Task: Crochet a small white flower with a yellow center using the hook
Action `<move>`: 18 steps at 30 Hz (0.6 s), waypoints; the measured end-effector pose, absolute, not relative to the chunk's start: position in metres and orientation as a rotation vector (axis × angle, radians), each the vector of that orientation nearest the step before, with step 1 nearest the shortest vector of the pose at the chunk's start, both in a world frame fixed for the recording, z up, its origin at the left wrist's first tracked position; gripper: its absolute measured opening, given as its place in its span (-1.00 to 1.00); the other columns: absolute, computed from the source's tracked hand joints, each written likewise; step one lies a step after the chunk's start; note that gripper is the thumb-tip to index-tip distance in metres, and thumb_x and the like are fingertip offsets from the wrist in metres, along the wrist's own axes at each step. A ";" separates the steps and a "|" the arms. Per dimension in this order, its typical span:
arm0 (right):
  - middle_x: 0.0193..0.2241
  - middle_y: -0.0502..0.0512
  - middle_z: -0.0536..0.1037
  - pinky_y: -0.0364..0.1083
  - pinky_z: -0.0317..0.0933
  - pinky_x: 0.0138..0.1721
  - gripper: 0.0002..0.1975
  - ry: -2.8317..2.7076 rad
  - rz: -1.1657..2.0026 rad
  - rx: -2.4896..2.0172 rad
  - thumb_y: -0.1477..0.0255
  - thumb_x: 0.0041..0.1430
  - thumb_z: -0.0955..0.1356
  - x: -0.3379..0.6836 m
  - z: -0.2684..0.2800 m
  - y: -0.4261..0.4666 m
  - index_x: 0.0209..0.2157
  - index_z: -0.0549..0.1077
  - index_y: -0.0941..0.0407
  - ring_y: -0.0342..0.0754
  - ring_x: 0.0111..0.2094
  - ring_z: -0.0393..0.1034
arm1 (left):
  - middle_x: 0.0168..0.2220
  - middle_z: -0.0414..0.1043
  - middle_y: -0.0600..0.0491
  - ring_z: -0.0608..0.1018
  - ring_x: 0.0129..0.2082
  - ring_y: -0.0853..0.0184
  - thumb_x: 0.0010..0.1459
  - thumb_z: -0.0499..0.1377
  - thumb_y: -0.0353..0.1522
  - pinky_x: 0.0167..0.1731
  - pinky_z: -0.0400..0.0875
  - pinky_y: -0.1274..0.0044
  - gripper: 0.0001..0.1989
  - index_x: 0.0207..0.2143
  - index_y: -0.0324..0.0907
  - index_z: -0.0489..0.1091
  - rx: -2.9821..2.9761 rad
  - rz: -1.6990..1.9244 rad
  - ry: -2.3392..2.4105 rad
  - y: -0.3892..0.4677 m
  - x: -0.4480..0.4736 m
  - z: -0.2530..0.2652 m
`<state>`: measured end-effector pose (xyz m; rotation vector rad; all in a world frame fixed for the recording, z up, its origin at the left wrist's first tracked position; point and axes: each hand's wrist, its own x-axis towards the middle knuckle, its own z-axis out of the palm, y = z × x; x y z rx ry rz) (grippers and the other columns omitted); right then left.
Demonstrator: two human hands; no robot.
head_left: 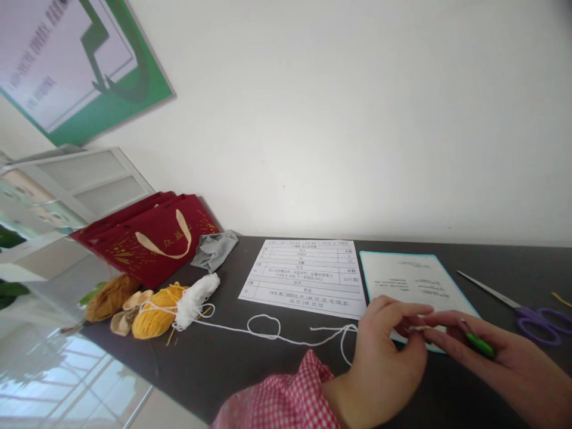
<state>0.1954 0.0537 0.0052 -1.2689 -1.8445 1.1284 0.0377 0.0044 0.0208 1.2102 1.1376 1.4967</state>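
My left hand (384,357) is closed in a pinch on a small strip of light yarn work (419,328), mostly hidden by the fingers. My right hand (513,363) grips a crochet hook (480,345) by its green handle, and its fingertips meet the left ones at the yarn work. The tip of the hook is hidden. White yarn (304,343) trails across the dark table from behind my left hand, with a loose loop in it, to a white skein (196,301) on the left.
A yellow ball of yarn (156,313) and a brown one (111,297) lie beside the skein. Behind are red gift bags (152,235) and a grey cloth (215,249). A printed sheet (308,277) and a blue-edged card (406,274) lie ahead. Purple-handled scissors (531,316) rest at right.
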 end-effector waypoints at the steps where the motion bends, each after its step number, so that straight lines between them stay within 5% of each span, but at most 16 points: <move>1: -0.32 0.09 0.67 -0.03 0.38 -0.15 -0.77 -1.836 1.129 -1.276 0.14 -0.05 0.44 0.194 0.005 0.053 -0.35 0.64 -0.09 0.21 -0.19 0.55 | -0.37 0.42 0.04 0.43 -0.34 0.31 -0.09 0.14 -0.63 -0.23 0.34 0.42 -0.60 -0.23 -0.12 0.57 1.151 1.498 1.128 0.006 0.038 0.019; 6: -0.36 0.07 0.67 -0.08 0.39 -0.19 -0.80 -1.819 1.129 -1.316 0.14 -0.05 0.44 0.195 0.008 0.051 -0.41 0.63 -0.08 0.18 -0.25 0.56 | -0.43 0.34 0.11 0.35 -0.48 0.45 -0.16 0.29 -0.46 -0.42 0.26 0.52 -0.68 -0.24 -0.20 0.53 0.829 1.424 0.981 0.011 0.041 0.011; 18: -0.47 0.04 0.62 -0.15 0.35 -0.36 -0.71 -1.901 1.118 -1.304 0.06 0.04 0.36 0.196 0.012 0.046 -0.48 0.58 -0.05 0.07 -0.41 0.54 | -0.51 0.35 0.15 0.37 -0.51 0.46 -0.22 0.35 -0.43 -0.39 0.22 0.53 -0.68 -0.30 -0.24 0.54 0.598 1.395 0.863 0.012 0.038 0.026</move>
